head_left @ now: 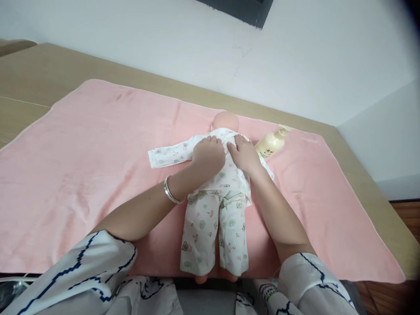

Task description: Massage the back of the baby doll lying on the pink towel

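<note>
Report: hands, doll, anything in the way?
Left hand, right hand both on printed top. Doll lying on pink blanket, feet at near edge. Pump bottle close by right hand.

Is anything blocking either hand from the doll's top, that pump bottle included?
Nothing visible does. The left hand and the right hand are both on the printed top. The pump bottle is off to the right of the right hand, not between.

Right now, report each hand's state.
Left hand: curled closed against the doll's printed pajama top; whether it grips fabric cannot be told.
Right hand: partly open, resting on the same top.
</note>
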`<state>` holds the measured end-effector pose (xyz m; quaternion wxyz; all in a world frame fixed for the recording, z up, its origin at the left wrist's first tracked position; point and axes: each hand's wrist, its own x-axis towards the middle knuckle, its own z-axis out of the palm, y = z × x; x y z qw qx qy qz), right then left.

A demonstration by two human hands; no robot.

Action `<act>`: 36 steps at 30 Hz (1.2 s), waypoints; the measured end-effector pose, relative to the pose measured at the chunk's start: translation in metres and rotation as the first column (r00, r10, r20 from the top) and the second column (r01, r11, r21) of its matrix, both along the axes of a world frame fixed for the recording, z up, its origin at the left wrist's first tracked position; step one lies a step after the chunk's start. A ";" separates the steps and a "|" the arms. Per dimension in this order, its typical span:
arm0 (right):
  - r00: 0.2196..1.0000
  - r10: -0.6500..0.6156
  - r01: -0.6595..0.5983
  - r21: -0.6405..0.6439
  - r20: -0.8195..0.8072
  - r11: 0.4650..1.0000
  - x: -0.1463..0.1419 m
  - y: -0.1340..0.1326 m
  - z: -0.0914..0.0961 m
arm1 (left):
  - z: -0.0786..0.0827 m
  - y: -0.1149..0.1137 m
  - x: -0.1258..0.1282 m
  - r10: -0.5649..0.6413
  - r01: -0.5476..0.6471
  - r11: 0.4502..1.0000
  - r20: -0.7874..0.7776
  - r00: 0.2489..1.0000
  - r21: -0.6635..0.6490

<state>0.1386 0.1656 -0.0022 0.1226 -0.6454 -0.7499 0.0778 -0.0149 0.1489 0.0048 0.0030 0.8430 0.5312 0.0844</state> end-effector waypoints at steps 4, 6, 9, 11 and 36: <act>0.998 -0.025 0.023 0.020 0.061 1.000 -0.007 -0.009 -0.001 | 0.008 -0.005 0.000 -0.022 0.021 0.998 -0.017 1.000 -0.066; 0.992 -0.023 0.017 0.050 0.121 0.999 -0.019 -0.024 0.003 | 0.002 0.008 -0.006 -0.040 0.040 0.997 0.007 0.999 -0.068; 0.986 0.003 -0.015 0.071 0.165 0.997 -0.030 -0.041 0.011 | -0.014 0.033 -0.015 -0.016 0.022 0.999 0.151 0.988 -0.037; 0.988 0.008 -0.019 0.069 0.151 0.997 -0.029 -0.041 0.013 | -0.023 0.043 -0.016 0.028 -0.024 0.999 0.248 0.968 -0.022; 0.992 0.018 -0.028 0.078 0.124 0.997 -0.011 -0.019 0.002 | -0.028 0.041 -0.016 0.044 -0.045 0.999 0.249 0.967 -0.003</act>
